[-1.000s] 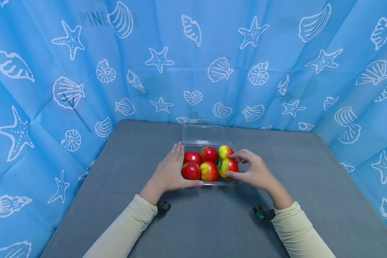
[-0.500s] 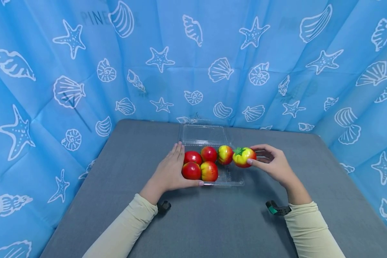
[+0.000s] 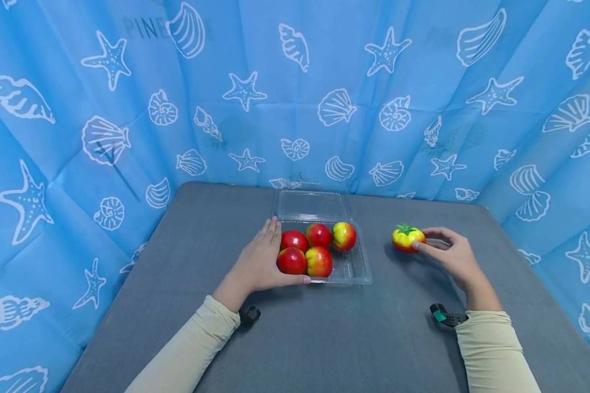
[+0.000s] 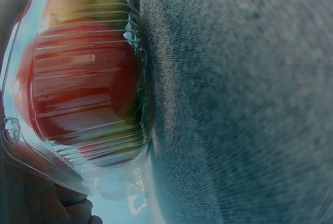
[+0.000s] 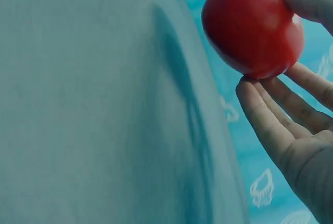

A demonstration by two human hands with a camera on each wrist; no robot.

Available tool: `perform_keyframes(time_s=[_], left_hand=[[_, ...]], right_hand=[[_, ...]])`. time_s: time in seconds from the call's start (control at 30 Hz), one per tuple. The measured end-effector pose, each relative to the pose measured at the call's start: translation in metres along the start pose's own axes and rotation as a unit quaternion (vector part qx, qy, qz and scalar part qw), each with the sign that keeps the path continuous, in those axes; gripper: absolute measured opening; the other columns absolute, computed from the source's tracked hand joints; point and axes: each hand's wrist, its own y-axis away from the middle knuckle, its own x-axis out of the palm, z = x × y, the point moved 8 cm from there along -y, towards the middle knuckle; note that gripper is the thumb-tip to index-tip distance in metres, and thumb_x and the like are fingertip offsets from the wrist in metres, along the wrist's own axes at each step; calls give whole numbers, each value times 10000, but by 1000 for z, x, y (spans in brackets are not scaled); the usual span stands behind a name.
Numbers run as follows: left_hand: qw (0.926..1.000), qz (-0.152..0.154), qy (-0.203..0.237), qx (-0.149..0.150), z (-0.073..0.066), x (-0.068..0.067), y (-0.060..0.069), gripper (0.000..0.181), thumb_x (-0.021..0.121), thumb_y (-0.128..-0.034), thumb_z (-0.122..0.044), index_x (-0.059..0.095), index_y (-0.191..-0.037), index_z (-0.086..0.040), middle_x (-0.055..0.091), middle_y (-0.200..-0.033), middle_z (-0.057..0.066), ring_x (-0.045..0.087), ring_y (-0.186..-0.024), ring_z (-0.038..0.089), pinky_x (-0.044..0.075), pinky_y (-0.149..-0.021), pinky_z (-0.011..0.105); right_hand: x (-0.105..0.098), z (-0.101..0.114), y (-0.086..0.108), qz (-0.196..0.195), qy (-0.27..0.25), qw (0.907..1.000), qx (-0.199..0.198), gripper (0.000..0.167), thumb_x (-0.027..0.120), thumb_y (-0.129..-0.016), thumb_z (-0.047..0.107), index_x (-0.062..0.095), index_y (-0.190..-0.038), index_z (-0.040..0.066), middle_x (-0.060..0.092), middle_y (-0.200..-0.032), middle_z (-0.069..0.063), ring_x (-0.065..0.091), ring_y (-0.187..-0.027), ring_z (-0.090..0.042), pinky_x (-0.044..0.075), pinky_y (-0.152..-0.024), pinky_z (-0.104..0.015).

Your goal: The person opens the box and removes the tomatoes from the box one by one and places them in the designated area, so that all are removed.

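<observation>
My right hand (image 3: pixel 449 251) pinches a glossy red-and-yellow tomato (image 3: pixel 407 238) with a green leafy top, between thumb and fingertips. It is held right of the clear plastic container (image 3: pixel 359 272), just above the table; its red underside shows in the right wrist view. My left hand (image 3: pixel 259 259) rests against the container's left side, fingers straight along it and thumb along the front edge. Inside the container sit several red and red-yellow round fruits, among them a red one (image 3: pixel 291 261) and a yellow-red one (image 3: pixel 344 236). In the left wrist view, a red fruit (image 4: pixel 83 78) shows through the ribbed wall.
The clear lid (image 3: pixel 312 205) lies folded back behind the container. A grey cloth covers the table (image 3: pixel 324 338). Blue curtains (image 3: pixel 305 125) with white shell and starfish prints hang along the back and both sides. A dark wrist strap (image 3: pixel 447 316) is on the right wrist.
My right hand has lifted the tomato from the container's front right spot and carried it rightward, past the container's edge. The left hand stays where it was.
</observation>
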Motion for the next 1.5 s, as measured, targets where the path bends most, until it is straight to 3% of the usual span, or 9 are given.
perform_keyframes(time_s=[0.27, 0.77, 1.03, 1.17, 1.23, 1.3, 1.37, 1.43, 1.5], left_hand=[[10000, 27, 23, 3, -1, -1, 1, 1340, 664, -760, -880, 155, -1709, -82, 126, -1799, 128, 147, -1666, 354, 442, -1209, 562], [10000, -23, 77, -2, 0, 0, 2, 1332, 692, -753, -860, 196, -1701, -66, 139, -1798, 124, 168, -1661, 355, 479, -1173, 574], [10000, -36, 55, 8, 0, 0, 1, 1348, 676, -748, -882, 186, -1703, -66, 135, -1798, 126, 162, -1663, 351, 451, -1201, 566], [10000, -20, 35, 13, 0, 2, 1, 1347, 669, -751, -886, 178, -1705, -72, 128, -1800, 121, 160, -1664, 346, 456, -1198, 563], [10000, -8, 29, 2, 1, 2, 0, 1343, 671, -752, -882, 180, -1705, -73, 128, -1800, 118, 163, -1664, 345, 460, -1195, 564], [10000, -4, 34, -8, 1, 2, 1, 1338, 678, -754, -874, 189, -1702, -67, 131, -1800, 116, 167, -1663, 347, 458, -1196, 564], [10000, -11, 37, -12, 1, 2, 1, 1334, 681, -755, -870, 195, -1701, -65, 135, -1800, 116, 172, -1662, 349, 458, -1195, 566], [10000, -21, 43, -22, 1, 1, 1, 1333, 683, -753, -869, 200, -1700, -65, 137, -1800, 114, 175, -1661, 350, 458, -1195, 568], [10000, -22, 29, -31, 1, 1, 1, 1335, 676, -752, -875, 201, -1700, -63, 135, -1800, 114, 176, -1661, 352, 456, -1195, 569]], right_hand=[[-15, -25, 5, -78, -149, 9990, 407, 658, 757, -999, 373, 509, -1441, -45, 535, -1345, -79, 632, -948, 155, 631, -817, -201], [-21, -41, 7, 49, 6, 9983, 578, 716, 698, -1035, 400, 440, -1523, -56, 438, -1526, -254, 559, -956, 183, 607, -804, -148], [-28, -36, 8, -110, 613, 9963, 588, 726, 678, -1026, 495, 489, -1517, -4, 491, -1546, -249, 472, -1041, 146, 473, -784, -97], [-30, -25, 9, -288, 804, 9956, 373, 697, 694, -1017, 491, 522, -1485, 5, 532, -1509, -240, 611, -1201, -107, 548, -929, -271], [-30, -18, 9, -308, 860, 9954, 300, 690, 689, -1016, 501, 525, -1482, 19, 524, -1521, -245, 588, -1328, -315, 547, -988, -415], [-29, -10, 8, -352, 921, 9950, 183, 670, 689, -1016, 503, 538, -1468, 33, 528, -1516, -241, 522, -1391, -438, 550, -998, -440], [-28, 1, 7, -412, 916, 9949, -20, 623, 698, -1018, 473, 561, -1445, 41, 546, -1496, -232, 570, -1349, -352, 561, -961, -276], [-24, 14, 5, -490, 941, 9940, -248, 573, 709, -1019, 441, 590, -1418, 48, 572, -1467, -216, 607, -1250, -163, 508, -864, -98], [-18, 28, 3, -504, 922, 9933, -487, 533, 716, -1022, 404, 610, -1396, 39, 592, -1442, -213, 572, -1157, 24, 462, -839, -17]])
